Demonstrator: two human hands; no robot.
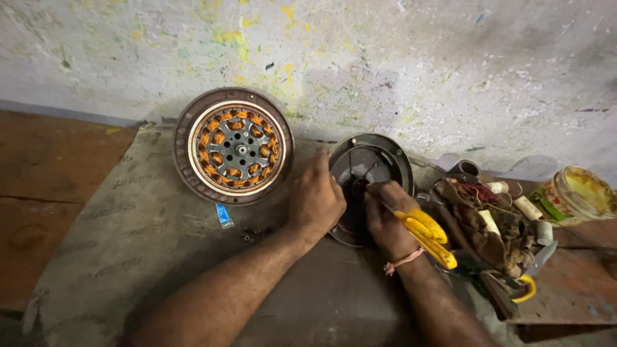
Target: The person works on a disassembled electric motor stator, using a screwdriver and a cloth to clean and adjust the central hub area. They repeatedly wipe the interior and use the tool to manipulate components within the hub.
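Both hands work inside a dark round motor cover [379, 154] that leans tilted on the desk [128, 257], against the wall [385, 51]. Left hand [315, 199] has its fingers curled at the cover's near-left rim, touching it; whether they pinch anything, cannot tell, the fingertips are hidden. Right hand [385, 222] is closed around yellow-handled scissors [427, 234], blades pointing into the cover's middle, handles trailing back toward the wrist.

Left of the left grip, well apart: a wound motor core with copper coils [234, 146], propped on the wall. Between it and the left grip lie a small blue packet [223, 216] and a few tiny dark bits [247, 236]. Right of the right grip: a pile of rags, thread spools and tools [495, 225], then an open tin [578, 193].

Risks, as judgement: the blade tips sit close to the left fingers, so a slip could nick them. The cover is only propped, so a push may tip or roll it. A blind cut in the dark middle could catch the wrong wire.
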